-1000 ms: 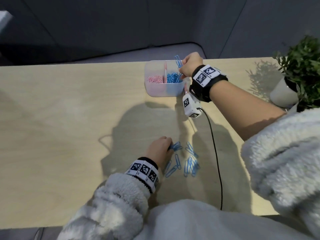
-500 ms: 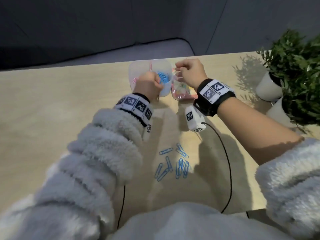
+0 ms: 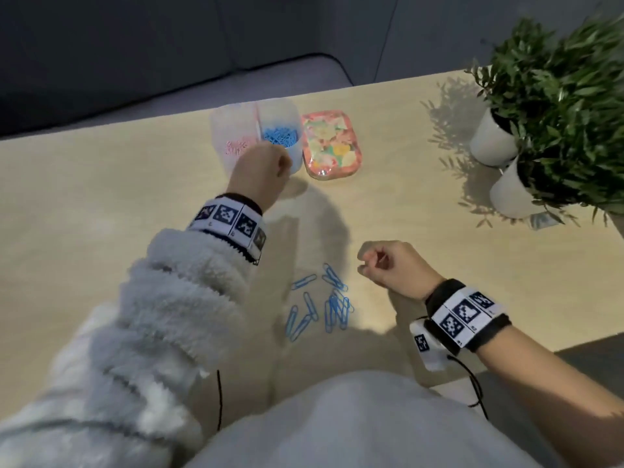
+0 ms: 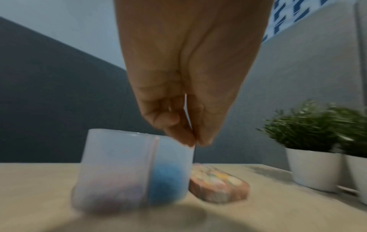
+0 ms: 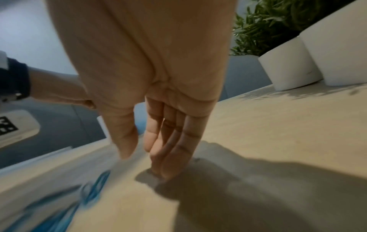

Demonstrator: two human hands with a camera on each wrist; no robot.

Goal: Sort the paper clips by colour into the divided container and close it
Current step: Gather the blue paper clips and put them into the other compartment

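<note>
The translucent divided container [image 3: 229,130] stands at the table's far edge, pink clips [image 3: 236,146] in its left half and blue clips [image 3: 280,135] in its right half. Its floral lid [image 3: 332,145] lies just right of it. My left hand [image 3: 270,167] hovers at the near rim of the blue half; in the left wrist view its thumb and fingertips [image 4: 195,141] are pinched together above the container [image 4: 119,164], and no clip shows between them. Several loose blue clips [image 3: 320,305] lie near me. My right hand [image 3: 366,261] is just right of them, fingers relaxed, fingertips [image 5: 168,171] touching the table.
Two potted plants in white pots [image 3: 493,140] [image 3: 513,187] stand at the right end of the table. The far table edge [image 3: 135,125] runs right behind the container. A black cable [image 3: 472,383] hangs from my right wrist.
My left hand left the loose clips and went up to the container. My right hand came back from the container to the table beside the loose clips, uncovering the lid.
</note>
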